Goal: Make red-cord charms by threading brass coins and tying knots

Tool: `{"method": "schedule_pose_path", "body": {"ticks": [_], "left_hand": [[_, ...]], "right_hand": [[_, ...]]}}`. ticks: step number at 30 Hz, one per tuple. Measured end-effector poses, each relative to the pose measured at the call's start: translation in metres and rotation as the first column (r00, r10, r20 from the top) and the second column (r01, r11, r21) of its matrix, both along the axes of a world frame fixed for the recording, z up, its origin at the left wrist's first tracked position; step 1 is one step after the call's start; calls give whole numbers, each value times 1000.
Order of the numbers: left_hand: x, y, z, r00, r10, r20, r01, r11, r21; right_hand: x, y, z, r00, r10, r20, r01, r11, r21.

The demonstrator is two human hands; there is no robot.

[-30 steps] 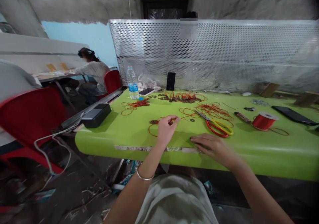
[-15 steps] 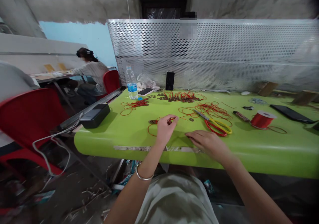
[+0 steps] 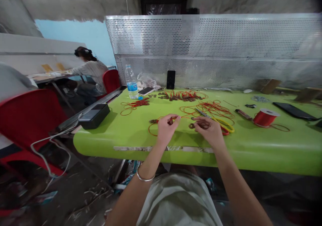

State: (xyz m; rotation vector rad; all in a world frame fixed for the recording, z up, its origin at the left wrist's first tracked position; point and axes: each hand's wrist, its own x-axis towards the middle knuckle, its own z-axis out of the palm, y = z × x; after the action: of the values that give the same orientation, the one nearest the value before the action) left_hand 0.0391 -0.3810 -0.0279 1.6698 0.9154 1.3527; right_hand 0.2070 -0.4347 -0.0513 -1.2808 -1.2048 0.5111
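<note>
My left hand (image 3: 167, 128) is closed in a pinch on a red cord (image 3: 184, 117), whose free end sticks out to the right. The cord loops out on the other side too, beside some dark coins (image 3: 152, 121) on the green table (image 3: 141, 133). Between the fingertips of my right hand (image 3: 210, 129) is a round, dark coin (image 3: 192, 126), held just right of the cord's end. Another coin (image 3: 192, 118) shows just beyond those fingertips. Behind the right hand lie scissors (image 3: 226, 125) with red and yellow handles, partly covered by it.
A tangle of red cord (image 3: 216, 108) and rows of corded coins (image 3: 184, 97) lie farther back. To the right are a red spool (image 3: 264, 118) and a cutter knife (image 3: 243, 114). A bottle (image 3: 131, 83), a black box (image 3: 95, 116) and a co-worker (image 3: 92, 71) are at left.
My right hand has risen from near the table's front edge, moving away from me, and now has a coin in its fingertips. The left hand keeps its pinch on the cord.
</note>
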Motion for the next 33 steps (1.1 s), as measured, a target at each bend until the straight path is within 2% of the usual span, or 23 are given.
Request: {"method": "schedule_pose_path", "body": {"ticks": [7,13,21,27,33], "left_hand": [[2,0,-3,992,-118,-40,119,993,21],[3,-1,-4,983,-136,-120,144,988,54],[4,-8,-3,956,39,-291,34,970,240],[5,-13,-6,923,120,-366,5,947,322],[5,-20,-6,859,208,-468,-4,917,400]], "right_hand": [[2,2,-1,997,-12,-71,11,1000,-12],[1,1,1,997,3,-76,-3,1000,-6],[-1,1,3,994,-33,-103,35,999,20],[-2,-1,3,994,-94,-62,97,994,43],[-8,-4,5,987,-160,-3,160,986,56]]}}
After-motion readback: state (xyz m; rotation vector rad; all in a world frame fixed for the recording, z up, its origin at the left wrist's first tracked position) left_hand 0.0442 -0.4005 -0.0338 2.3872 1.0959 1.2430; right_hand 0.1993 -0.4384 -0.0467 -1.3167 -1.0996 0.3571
